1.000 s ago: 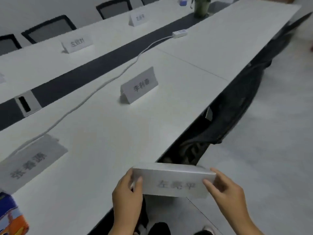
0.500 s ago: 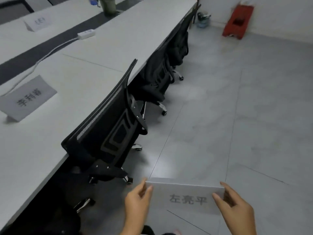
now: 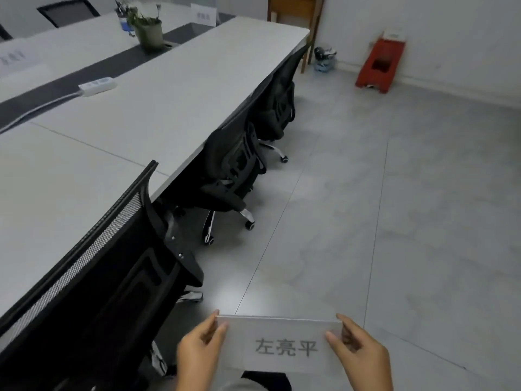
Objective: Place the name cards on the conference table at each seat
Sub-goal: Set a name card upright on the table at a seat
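I hold a white name card (image 3: 282,344) with three dark characters, low in the view and above the grey floor. My left hand (image 3: 198,352) grips its left end and my right hand (image 3: 359,352) grips its right end. The long white conference table (image 3: 174,88) runs along my left. Two other name cards stand on its far side: one (image 3: 15,59) at the far left, blurred, and one (image 3: 203,14) near the table's far end.
Three black mesh office chairs are pushed in along the near table edge: (image 3: 93,277), (image 3: 231,170), (image 3: 280,100). A potted plant (image 3: 148,31) and a white power strip (image 3: 97,85) sit on the table's dark centre strip. A red stool (image 3: 379,64) stands by the wall.
The view has swung right and moved along the table. The placed cards near me have left the view, and more floor and chairs show. Both hands still hold the card.
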Demonstrator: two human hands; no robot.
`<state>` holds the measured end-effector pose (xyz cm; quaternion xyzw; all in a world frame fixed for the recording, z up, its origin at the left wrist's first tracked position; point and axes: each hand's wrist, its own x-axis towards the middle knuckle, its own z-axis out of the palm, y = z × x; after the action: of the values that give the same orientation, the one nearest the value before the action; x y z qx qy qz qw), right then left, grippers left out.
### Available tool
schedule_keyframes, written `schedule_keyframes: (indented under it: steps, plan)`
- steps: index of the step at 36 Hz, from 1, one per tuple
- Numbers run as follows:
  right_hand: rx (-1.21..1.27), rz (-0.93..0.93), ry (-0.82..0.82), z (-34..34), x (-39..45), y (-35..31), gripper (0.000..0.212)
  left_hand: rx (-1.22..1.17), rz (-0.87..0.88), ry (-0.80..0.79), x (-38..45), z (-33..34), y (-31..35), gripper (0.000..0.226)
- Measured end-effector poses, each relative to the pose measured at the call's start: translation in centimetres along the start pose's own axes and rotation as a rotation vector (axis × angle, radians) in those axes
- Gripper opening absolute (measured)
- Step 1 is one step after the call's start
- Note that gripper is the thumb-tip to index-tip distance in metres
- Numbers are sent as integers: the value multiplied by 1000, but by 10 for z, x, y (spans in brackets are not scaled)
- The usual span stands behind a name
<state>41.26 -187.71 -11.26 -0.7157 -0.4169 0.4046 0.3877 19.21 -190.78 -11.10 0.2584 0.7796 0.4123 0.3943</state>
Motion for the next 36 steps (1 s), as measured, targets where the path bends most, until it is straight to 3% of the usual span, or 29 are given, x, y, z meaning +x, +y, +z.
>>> schedule_keyframes:
  steps: [8, 14, 23, 26, 31, 36]
  plan:
    - [-20, -77, -57, 26, 149, -96, 36, -67, 63, 15, 107, 49, 106, 29]
    - [-97, -128, -191, 75, 222, -145, 35, -60, -36, 115, 163, 60, 148, 30]
    - [-193, -342, -655, 200, 314, -245, 25, -118, -127, 543, 255, 45, 201, 46]
    - [-153, -403, -815, 237, 324, -286, 25, -134, -80, 707, 277, 26, 226, 29]
    - [-84, -433, -1091, 295, 325, -334, 25, -120, -126, 918, 299, -11, 256, 48]
    - [-88, -582, -1256, 354, 315, -365, 35, -117, -217, 1097, 319, -51, 263, 39]
